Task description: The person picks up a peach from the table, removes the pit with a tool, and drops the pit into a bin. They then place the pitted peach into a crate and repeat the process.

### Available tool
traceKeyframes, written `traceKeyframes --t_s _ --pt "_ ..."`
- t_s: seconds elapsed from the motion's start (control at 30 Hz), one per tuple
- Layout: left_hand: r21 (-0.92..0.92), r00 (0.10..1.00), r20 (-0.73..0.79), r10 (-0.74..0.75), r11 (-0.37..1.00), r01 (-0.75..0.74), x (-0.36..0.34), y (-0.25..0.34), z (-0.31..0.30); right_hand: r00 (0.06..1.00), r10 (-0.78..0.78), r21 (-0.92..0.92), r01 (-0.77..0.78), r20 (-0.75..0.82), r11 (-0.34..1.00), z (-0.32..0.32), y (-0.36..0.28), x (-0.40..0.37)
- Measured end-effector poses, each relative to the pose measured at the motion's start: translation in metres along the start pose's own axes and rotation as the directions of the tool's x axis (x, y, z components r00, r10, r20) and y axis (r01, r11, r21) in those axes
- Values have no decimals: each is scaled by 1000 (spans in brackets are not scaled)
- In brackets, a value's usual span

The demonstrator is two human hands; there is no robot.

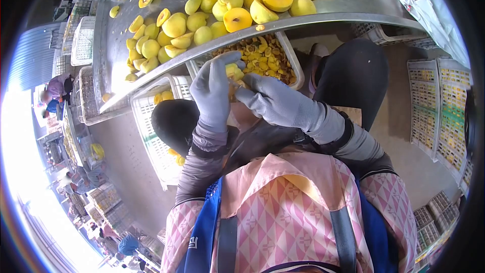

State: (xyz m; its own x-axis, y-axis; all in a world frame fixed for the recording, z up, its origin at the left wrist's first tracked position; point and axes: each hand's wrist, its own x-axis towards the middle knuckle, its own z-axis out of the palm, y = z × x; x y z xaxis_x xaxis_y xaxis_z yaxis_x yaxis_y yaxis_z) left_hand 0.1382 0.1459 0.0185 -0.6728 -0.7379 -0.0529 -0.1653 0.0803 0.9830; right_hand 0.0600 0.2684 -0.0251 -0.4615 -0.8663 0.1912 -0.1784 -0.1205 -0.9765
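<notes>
My left hand (212, 88), in a grey glove, is closed on a yellow peach piece (234, 72) in front of my lap. My right hand (280, 101), gloved the same way, is closed close beside the fruit, its fingertips pointing at it. Whatever the right fingers grip is hidden. Just beyond both hands, under the table edge, sits a crate (298, 71) of brown and yellow peach scraps (260, 53). Whole-looking and halved yellow peaches (202, 20) lie heaped on the metal table (353, 2), some cut faces showing brown centres.
A white plastic crate (151, 121) with some yellow pieces stands left of my knee. Stacked crates (437, 106) are at the right. A white plastic bag (429, 10) lies on the table's right end. Other people (59, 87) are far left.
</notes>
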Motion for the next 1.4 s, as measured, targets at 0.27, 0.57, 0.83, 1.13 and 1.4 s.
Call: traceKeyframes --t_s 0.27,0.57,0.83,1.13,1.4 --pt "45 994 -56 91 995 -89 2 -12 1 976 -161 -413 87 -149 907 6 -13 -2" --pt "-32 998 49 -30 999 32 3 -9 -2 991 -85 -288 51 -106 956 1 -6 -1" --pt "15 992 78 -101 995 100 7 -3 -2 984 -174 -531 123 -47 839 -2 -13 -2" --pt "-129 999 34 -34 991 39 2 -21 -2 993 -102 -394 71 -57 916 0 -4 -5" --pt "-45 993 73 -87 995 91 0 -10 -3 999 5 -212 -12 -37 977 -2 -4 -4"
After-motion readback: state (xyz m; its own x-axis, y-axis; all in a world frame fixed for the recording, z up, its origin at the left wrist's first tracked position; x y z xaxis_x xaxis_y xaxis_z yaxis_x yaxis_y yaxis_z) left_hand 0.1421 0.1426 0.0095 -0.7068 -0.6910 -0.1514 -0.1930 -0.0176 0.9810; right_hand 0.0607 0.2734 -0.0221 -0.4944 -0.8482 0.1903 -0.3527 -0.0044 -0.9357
